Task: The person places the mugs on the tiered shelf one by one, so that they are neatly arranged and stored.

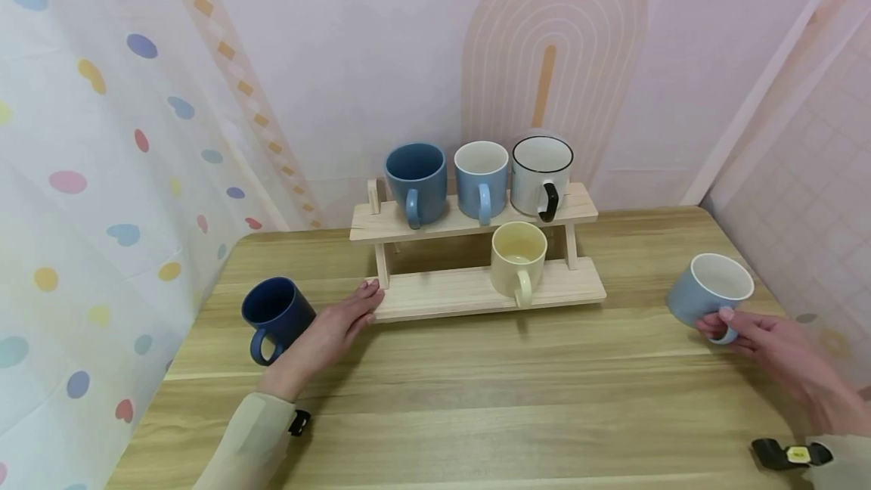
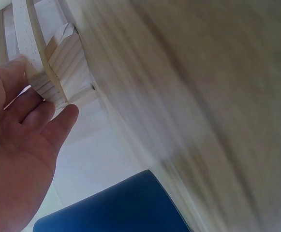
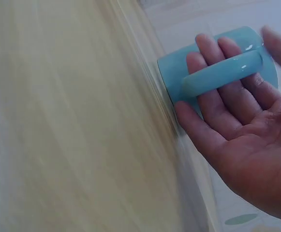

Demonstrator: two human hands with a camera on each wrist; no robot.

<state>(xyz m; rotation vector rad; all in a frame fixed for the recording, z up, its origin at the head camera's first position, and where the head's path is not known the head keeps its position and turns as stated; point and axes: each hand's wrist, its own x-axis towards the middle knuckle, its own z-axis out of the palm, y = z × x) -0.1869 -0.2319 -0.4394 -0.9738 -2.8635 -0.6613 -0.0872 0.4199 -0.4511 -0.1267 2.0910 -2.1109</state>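
Currently: light blue mug [image 1: 689, 299] near table's [image 1: 476, 399] right edge, right hand [image 1: 769, 339] gripping its handle [image 3: 222, 75].
Left hand [image 1: 336, 325] holds wooden rack's [image 1: 435, 292] lower left end, navy mug [image 1: 297, 324] just beside it; yellow mug [image 1: 510, 274] on lower shelf, three mugs [image 1: 476, 195] on top.

A wood-grain table [image 1: 476, 399] spread beneath the left fingers [image 1: 359, 302] and right fingers [image 1: 711, 321]. Beyond them hung a pale curtain [image 1: 354, 66] with a peach arch [image 1: 554, 10]; a spotted curtain [image 1: 75, 134] hung left of the left fingers, a faintly gridded cloth [image 1: 816, 134] right of the right ones.
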